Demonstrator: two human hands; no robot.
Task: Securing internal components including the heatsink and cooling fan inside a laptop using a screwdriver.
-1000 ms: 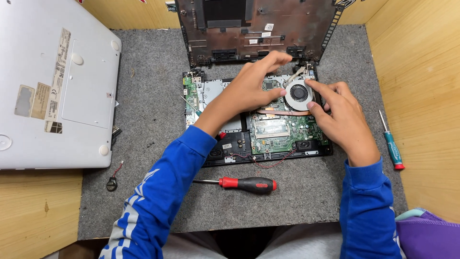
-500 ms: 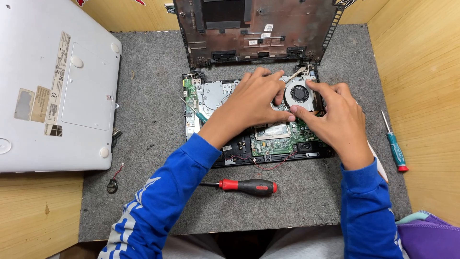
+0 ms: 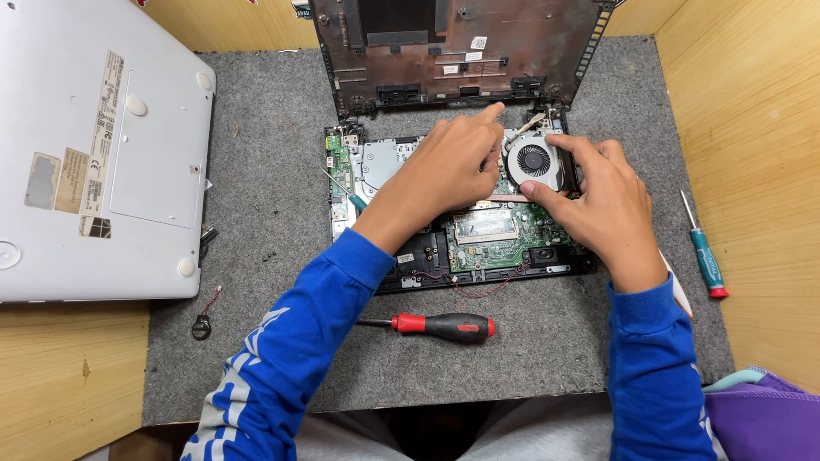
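Right hand (image 3: 598, 201) curls its grip around the cooling fan (image 3: 534, 162); left hand (image 3: 448, 166) rests fingers loosely apart beside it

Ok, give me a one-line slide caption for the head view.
Left hand and right hand work around the cooling fan on an exposed laptop motherboard.

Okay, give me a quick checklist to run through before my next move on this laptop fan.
1. Right hand gripping the cooling fan: ok.
2. Left hand steady beside the fan, on the motherboard: ok.
3. Fan screws all out: cannot tell.
4. Fan cable unplugged: cannot tell, fingers hide it.
5. Red-handled screwdriver within reach on the grey mat: ok.
6. Teal screwdriver kept on the mat: not ok, lies on the wood.
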